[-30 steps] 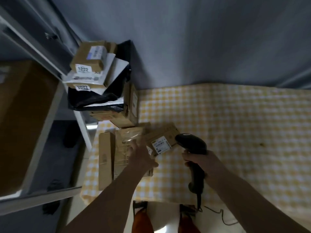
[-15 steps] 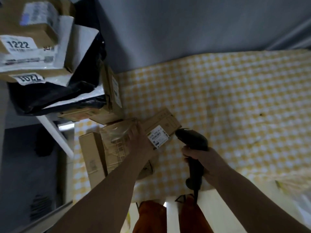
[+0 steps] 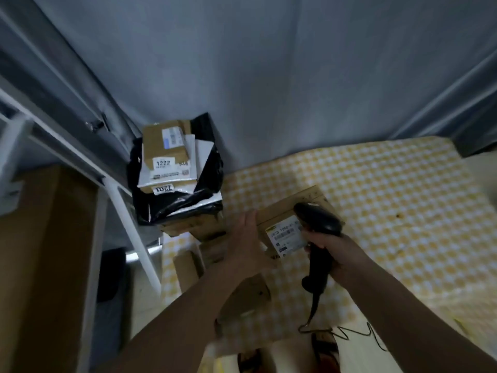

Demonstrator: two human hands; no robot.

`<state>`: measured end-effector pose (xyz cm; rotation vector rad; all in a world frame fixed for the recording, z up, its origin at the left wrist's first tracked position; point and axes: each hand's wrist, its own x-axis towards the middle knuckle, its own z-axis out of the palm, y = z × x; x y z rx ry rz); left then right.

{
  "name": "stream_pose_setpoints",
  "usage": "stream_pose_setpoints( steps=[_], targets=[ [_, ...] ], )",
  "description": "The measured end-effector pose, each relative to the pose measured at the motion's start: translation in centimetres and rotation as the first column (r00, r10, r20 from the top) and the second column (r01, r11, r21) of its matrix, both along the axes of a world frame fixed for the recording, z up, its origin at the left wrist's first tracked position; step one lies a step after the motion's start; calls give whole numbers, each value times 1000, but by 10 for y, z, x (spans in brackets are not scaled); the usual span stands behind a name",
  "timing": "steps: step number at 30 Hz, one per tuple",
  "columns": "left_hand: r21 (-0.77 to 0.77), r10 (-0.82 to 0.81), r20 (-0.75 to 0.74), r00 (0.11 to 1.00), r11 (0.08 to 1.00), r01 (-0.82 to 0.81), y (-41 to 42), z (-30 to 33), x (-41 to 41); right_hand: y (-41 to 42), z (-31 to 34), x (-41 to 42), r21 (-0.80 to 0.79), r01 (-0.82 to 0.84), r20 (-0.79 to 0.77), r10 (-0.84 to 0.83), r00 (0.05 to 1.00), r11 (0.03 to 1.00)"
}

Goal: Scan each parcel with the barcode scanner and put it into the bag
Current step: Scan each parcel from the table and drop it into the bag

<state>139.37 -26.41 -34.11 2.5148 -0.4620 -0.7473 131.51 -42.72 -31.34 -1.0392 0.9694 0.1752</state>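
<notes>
Fingers, right hand (image 3: 326,244): curled round the grip of the black barcode scanner (image 3: 317,224), its head over the label.
Fingers, left hand (image 3: 243,238): holding the left edge of the brown parcel (image 3: 285,211).
Parcel: raised just above the yellow-checked worktop (image 3: 390,197), white label (image 3: 286,236) facing up.
Pile of parcels (image 3: 168,157): stacked at the worktop's far left corner.

White sticker "1222" on the top stacked box (image 3: 164,146); partly legible "5020 T098-41" on the held parcel's label (image 3: 286,236).
</notes>
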Motion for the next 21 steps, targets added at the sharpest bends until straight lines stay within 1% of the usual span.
stream_pose_setpoints(
  steps=[3, 5, 6, 8, 10, 12, 13, 15, 16, 18, 19, 21],
  targets=[
    [-37, -76, 68, 995, 996, 79, -2, 38, 0, 6, 31, -11, 0, 75, 45, -74, 996, 997],
    [-72, -74, 76, 994, 994, 80, -3, 61, 2, 11, 52, -19, 3, 116, 102, -116, 988, 993],
    [-99, -60, 49, 997, 993, 65, -4, 73, 3, 13, 62, -24, 1, 137, 133, -136, 982, 991],
    [-175, -39, -52, 998, 984, 29, -5, 97, 3, 16, 80, -31, -13, 169, 199, -164, 966, 985],
    [-323, -44, -166, 985, 946, -12, -4, 117, 1, 19, 96, -38, -35, 186, 265, -170, 949, 982],
    [-457, -20, -280, 960, 882, -115, -3, 135, -5, 19, 109, -44, -50, 203, 324, -176, 930, 978],
    [-507, 25, -345, 938, 836, -209, -3, 139, -7, 19, 116, -48, -56, 210, 346, -178, 921, 976],
    [-549, 133, -476, 869, 727, -412, -2, 149, -12, 19, 129, -56, -67, 202, 393, -161, 905, 977],
    [-548, 158, -527, 835, 688, -476, -2, 156, -16, 19, 135, -60, -80, 186, 412, -138, 901, 979],
    [-543, 157, -542, 826, 684, -487, -1, 170, -29, 18, 146, -68, -131, 148, 433, -77, 898, 980],
    [-554, 169, -515, 840, 682, -477, 0, 176, -35, 17, 151, -73, -164, 137, 432, -54, 900, 977],
    [-588, 274, -414, 868, 648, -485, -1, 185, -39, 15, 160, -85, -231, 119, 398, -17, 917, 966]
  ],
)
